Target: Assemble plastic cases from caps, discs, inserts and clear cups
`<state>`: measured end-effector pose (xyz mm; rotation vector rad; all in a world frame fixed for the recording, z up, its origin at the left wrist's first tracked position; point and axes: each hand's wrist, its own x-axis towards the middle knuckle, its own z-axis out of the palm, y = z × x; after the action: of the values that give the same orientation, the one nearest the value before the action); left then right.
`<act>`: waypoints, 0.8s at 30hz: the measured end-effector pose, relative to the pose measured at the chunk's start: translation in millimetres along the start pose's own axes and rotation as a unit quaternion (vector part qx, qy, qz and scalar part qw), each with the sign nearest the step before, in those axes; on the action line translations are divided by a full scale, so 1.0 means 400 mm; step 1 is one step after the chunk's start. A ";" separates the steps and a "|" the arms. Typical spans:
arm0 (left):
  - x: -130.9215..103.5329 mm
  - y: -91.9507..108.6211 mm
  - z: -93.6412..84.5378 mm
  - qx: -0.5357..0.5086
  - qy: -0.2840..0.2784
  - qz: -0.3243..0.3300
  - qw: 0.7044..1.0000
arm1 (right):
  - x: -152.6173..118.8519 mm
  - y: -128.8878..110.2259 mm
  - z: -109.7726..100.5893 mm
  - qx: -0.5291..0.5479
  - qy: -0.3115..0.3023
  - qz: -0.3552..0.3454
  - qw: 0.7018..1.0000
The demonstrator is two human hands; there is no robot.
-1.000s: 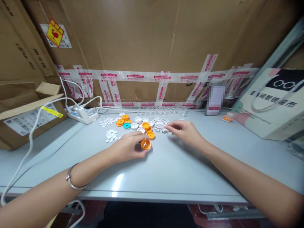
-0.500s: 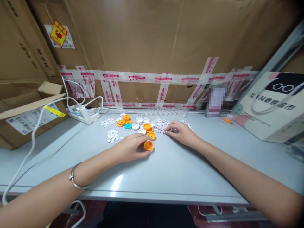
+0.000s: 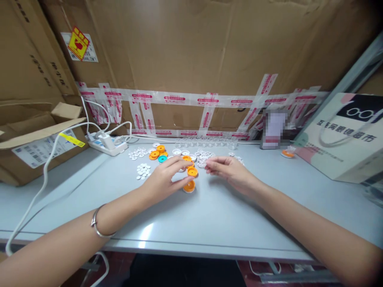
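My left hand [image 3: 163, 175] has its thumb and index finger apart on either side of an orange round plastic piece [image 3: 192, 172] on the table. Whether the fingertips press on it is hard to tell. Just nearer to me lies another orange round piece [image 3: 189, 186] with a white underside. My right hand [image 3: 226, 169] is pinched closed beside a pile of small clear-white plastic parts [image 3: 204, 155]; what its fingertips hold is hidden. More orange discs [image 3: 154, 154], a teal disc [image 3: 162, 159] and white round cups [image 3: 176, 152] lie beyond my left hand.
Small white caps [image 3: 143, 171] lie left of my left hand. A row of clear cups [image 3: 206, 142] runs along the back. A power strip [image 3: 109, 145] with white cables, an open carton [image 3: 38, 147], a phone [image 3: 273, 129] and a paper bag [image 3: 344, 139] stand around the table.
My left hand has moved from the nearer orange piece to the one just beyond it. My right hand has drawn its pinched fingers slightly up from the clear-white parts.
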<state>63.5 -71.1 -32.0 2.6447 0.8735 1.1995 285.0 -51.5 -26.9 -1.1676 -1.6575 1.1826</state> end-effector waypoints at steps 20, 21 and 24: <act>-0.002 0.007 -0.010 0.022 0.064 0.050 0.996 | -0.002 -0.020 -0.077 -0.244 0.029 -0.090 0.965; -0.001 0.003 -0.014 0.011 0.063 0.027 0.998 | 0.008 -0.012 -0.119 -0.330 0.058 -0.080 0.939; 0.003 -0.007 -0.022 -0.037 0.051 -0.041 0.997 | 0.030 0.018 -0.219 -0.461 0.053 -0.018 0.885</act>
<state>56.6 -69.4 -26.1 2.4822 0.9251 1.3305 364.9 -17.0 -9.3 -1.6933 -2.2091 0.2262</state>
